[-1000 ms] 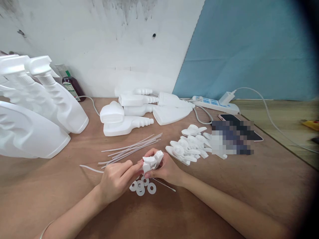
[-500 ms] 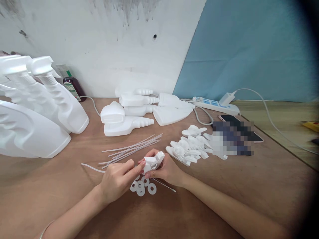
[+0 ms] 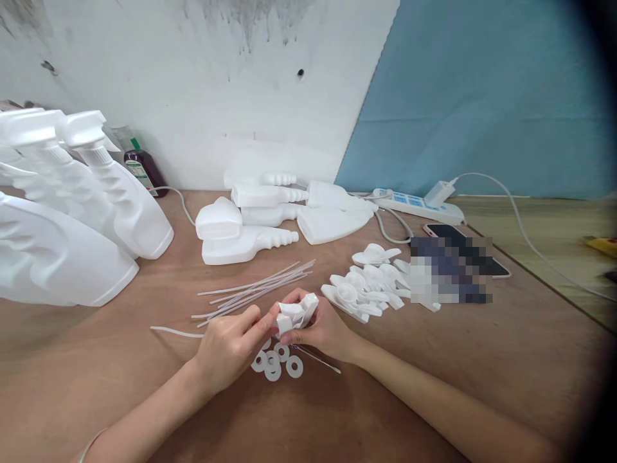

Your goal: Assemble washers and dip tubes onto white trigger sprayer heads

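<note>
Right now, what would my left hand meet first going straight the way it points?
Your left hand would first meet the white sprayer head, which it seems to touch, then probably your right hand; depth is unclear.

The white tube (image 3: pixel 176 330) beside the left hand (image 3: pixel 226 350) now protrudes slightly farther, its tip lower.

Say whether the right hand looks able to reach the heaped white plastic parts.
Probably yes: the heaped parts lie just beyond the right hand with nothing visible between, though that hand is occupied, holding a white piece.
</note>
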Tool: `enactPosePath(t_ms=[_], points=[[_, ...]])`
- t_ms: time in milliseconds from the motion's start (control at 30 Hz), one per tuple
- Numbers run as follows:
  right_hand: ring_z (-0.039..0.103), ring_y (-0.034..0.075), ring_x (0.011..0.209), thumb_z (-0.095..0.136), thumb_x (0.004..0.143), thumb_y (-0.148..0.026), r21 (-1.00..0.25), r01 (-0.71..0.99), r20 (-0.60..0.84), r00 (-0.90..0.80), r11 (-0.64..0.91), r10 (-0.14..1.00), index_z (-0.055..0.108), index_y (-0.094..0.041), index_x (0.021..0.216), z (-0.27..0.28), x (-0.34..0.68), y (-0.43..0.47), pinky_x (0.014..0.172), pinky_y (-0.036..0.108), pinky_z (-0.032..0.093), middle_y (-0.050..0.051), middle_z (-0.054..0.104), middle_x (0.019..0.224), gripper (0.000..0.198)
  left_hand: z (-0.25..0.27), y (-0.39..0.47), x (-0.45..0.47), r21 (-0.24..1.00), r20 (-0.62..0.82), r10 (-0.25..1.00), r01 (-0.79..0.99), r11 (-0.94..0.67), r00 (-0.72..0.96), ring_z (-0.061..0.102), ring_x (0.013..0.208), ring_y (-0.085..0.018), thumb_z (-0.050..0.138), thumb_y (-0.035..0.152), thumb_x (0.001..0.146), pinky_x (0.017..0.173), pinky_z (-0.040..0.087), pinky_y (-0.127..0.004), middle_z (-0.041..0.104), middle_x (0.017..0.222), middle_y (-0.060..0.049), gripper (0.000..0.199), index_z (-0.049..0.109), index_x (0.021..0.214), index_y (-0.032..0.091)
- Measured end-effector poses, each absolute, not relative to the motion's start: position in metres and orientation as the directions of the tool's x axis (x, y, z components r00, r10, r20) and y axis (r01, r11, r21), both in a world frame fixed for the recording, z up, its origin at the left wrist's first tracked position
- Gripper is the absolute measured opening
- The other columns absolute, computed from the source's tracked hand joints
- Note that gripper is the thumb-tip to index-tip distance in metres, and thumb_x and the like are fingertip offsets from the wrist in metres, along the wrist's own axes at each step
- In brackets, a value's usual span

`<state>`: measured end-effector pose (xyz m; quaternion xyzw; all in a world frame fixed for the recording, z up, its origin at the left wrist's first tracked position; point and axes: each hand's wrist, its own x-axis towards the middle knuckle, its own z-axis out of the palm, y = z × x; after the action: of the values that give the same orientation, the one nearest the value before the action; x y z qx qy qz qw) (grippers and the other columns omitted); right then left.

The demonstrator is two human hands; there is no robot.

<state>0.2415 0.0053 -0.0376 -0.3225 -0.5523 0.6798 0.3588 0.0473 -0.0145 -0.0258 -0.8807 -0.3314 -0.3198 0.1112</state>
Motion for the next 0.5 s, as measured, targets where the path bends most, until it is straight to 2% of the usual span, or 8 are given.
enactPosePath(t_ms=[133,500], points=[[0.055,0.010,0.060,0.078,0.055,-0.017,-0.986,-0.111,-0.048,-0.519,-0.124,0.853,0.053,-0.016,0.083,-0.0363,0.2407,0.0062,0.055,0.022,0.043,-0.003,0.061,0.067,0.038,-0.0261,-0.0149,0.0489,0.052,0.642,0.533,0.662,-0.748,0.552,0.044,0.046,-0.006,0.046,0.020,0.087,0.043,0.034,-0.017,0.052,0.063,0.000,0.022,0.056,0.104,0.011],[0.053,0.010,0.060,0.079,0.054,-0.025,-0.996,-0.033,-0.056,-0.480,-0.082,0.875,0.054,-0.017,0.081,-0.0356,0.2402,0.0042,0.055,0.023,0.042,-0.004,0.058,0.067,0.038,-0.0286,-0.0152,0.0487,0.165,0.592,0.622,0.679,-0.716,0.512,0.045,0.048,-0.006,0.045,0.021,0.087,0.044,0.035,-0.017,0.052,0.064,0.000,0.020,0.060,0.099,0.014]])
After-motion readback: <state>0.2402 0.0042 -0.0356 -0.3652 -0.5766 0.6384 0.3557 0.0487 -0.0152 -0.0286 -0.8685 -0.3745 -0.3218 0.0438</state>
